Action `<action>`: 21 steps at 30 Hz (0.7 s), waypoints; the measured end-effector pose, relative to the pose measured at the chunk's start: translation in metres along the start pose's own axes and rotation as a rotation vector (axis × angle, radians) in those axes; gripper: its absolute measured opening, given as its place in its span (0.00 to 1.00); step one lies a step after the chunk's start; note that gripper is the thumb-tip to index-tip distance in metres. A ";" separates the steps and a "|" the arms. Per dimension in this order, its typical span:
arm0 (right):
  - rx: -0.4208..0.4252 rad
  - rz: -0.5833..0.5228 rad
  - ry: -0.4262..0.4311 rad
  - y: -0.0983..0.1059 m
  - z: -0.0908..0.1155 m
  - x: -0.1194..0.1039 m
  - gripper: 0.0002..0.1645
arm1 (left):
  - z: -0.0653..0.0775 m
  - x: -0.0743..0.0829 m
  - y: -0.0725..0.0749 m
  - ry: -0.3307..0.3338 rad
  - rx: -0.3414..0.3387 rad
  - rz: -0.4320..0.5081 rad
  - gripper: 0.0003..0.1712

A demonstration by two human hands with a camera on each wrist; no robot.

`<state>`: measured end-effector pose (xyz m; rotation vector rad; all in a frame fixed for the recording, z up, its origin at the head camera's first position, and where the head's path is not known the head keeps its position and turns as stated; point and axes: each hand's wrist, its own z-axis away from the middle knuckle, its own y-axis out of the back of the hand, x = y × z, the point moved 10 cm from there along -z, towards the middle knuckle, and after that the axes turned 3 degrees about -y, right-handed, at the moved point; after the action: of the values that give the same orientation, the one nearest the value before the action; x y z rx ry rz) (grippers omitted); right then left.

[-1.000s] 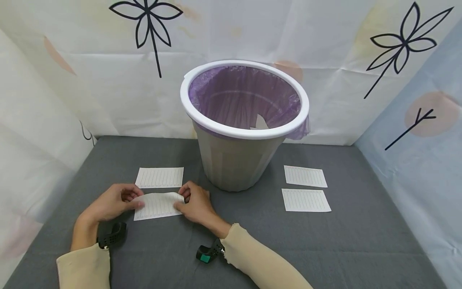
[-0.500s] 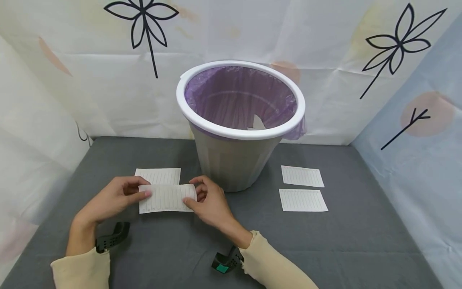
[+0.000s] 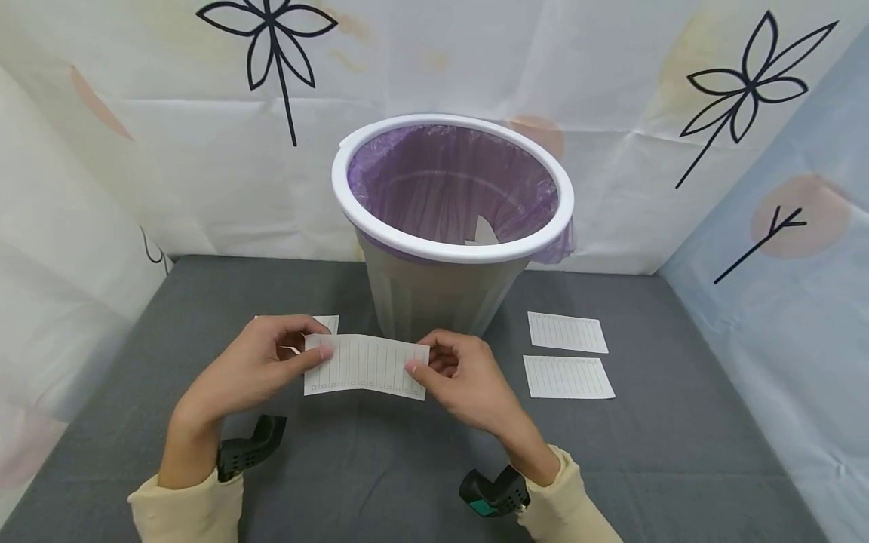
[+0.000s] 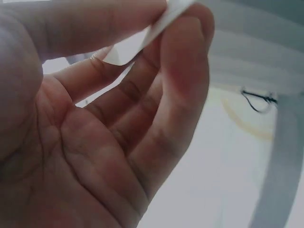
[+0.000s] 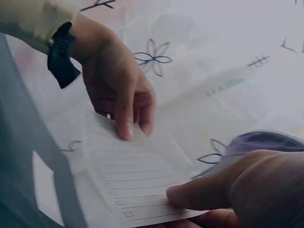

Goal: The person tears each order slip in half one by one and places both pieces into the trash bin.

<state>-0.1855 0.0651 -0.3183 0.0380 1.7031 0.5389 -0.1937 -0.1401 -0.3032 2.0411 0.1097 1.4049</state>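
A lined sheet of paper with small checkboxes [image 3: 366, 366] is held up above the table between both hands, slightly bowed. My left hand [image 3: 261, 366] pinches its left end between thumb and fingers. At the other end my right hand [image 3: 468, 381] pinches the paper the same way. The left wrist view shows a white edge of the sheet [image 4: 164, 21] between thumb and forefinger. In the right wrist view the sheet [image 5: 133, 166] stretches from one hand to the other. Behind the left hand a second sheet [image 3: 328, 322] lies mostly hidden on the table.
A grey bin [image 3: 434, 294] with a white rim and a purple liner [image 3: 421, 188] stands at the back, pieces of white paper [image 3: 484, 230] inside. To its right, two lined sheets lie on the grey cloth, a far one [image 3: 567, 332] and a near one [image 3: 568, 377].
Both hands have lifted the sheet off the table and carried it to the right, to the front of the bin. The left hand now covers most of the sheet behind it.
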 end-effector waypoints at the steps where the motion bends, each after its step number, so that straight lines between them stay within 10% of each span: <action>1: -0.007 0.007 -0.008 0.005 0.001 -0.001 0.07 | -0.002 0.005 -0.001 -0.004 0.006 0.003 0.04; 9: 0.028 -0.002 -0.019 0.048 0.008 -0.007 0.07 | -0.018 0.035 -0.014 -0.042 0.070 0.115 0.02; 21: 0.012 -0.055 0.008 0.087 0.016 -0.006 0.05 | -0.037 0.037 -0.043 -0.023 0.194 0.343 0.07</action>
<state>-0.1925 0.1457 -0.2819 -0.0027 1.7099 0.4881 -0.1982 -0.0743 -0.2892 2.3176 -0.1252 1.6294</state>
